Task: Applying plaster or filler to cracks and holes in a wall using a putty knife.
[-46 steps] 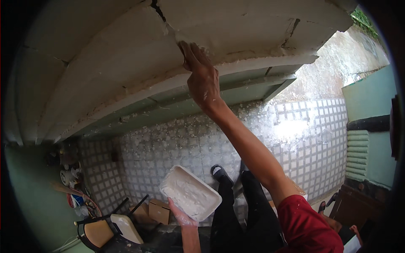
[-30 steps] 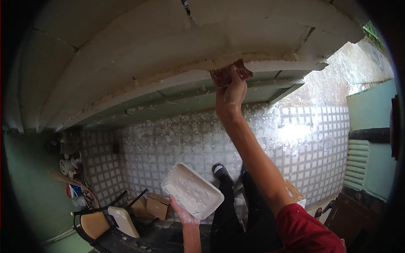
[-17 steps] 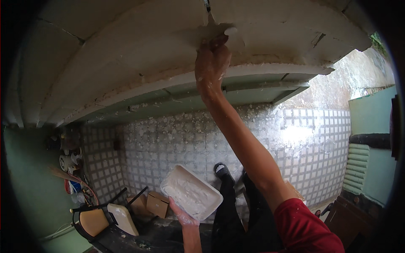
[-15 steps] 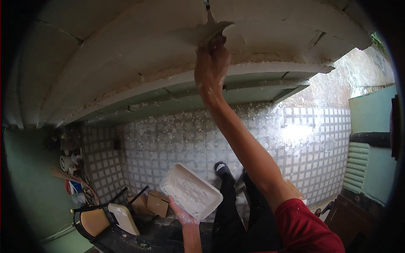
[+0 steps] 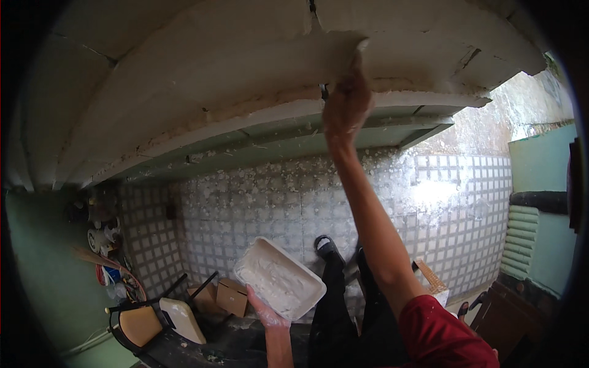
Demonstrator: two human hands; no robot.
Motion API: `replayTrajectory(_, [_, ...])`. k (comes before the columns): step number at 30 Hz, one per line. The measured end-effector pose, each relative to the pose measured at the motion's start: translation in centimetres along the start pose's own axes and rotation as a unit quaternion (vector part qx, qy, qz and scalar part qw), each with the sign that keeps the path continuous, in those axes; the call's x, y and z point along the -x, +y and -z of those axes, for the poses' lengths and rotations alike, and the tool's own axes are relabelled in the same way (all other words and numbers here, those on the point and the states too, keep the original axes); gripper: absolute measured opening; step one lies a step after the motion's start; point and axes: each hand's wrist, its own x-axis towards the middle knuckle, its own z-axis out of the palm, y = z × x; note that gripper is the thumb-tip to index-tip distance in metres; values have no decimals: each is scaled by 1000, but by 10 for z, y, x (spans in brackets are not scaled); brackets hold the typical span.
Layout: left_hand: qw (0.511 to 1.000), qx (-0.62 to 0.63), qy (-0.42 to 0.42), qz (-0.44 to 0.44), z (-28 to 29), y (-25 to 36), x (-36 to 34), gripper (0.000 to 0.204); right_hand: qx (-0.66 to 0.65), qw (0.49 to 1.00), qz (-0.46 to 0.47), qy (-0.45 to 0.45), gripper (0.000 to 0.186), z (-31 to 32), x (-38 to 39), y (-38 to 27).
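My left hand is wrapped round the lower left side of a white rectangular tray, with smears of white paste on its skin. Inside the tray lies thick white putty, spread unevenly. Raised far ahead, my right hand grips what looks like a putty knife; motion blurs its blade. The blade is at the pale plastered surface, just right of a dark vertical crack. A second dark gap shows beside the hand, at the surface's lower edge.
Below is a tiled floor spattered with white. Two chairs and a cardboard box stand at the lower left, near a broom and clutter. A green ledge runs under the plastered surface. Dark furniture sits lower right.
My right hand has moved right and a little nearer with the putty knife, uncovering the dark gap at the lower edge. My left hand and the tray stay almost where they were.
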Motion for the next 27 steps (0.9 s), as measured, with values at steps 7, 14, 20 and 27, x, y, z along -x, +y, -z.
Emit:
replayTrajectory(7, [1000, -17, -15, 3, -9, -1, -5, 74, 3, 972, 230, -49, 49, -13, 25, -3])
replayTrajectory(14, [999, -3, -37, 10, -9, -5, -10, 73, -5, 993, 117, -5, 44, 23, -4, -22])
replayTrajectory(20, [999, -15, -29, 22, -7, -3, -9, 72, 54, 957, 272, 86, 46, -64, 15, -19])
replayTrajectory(27, [999, 4, -40, 11, 0, 10, -9, 73, 11, 956, 277, -93, 47, -67, 53, -7])
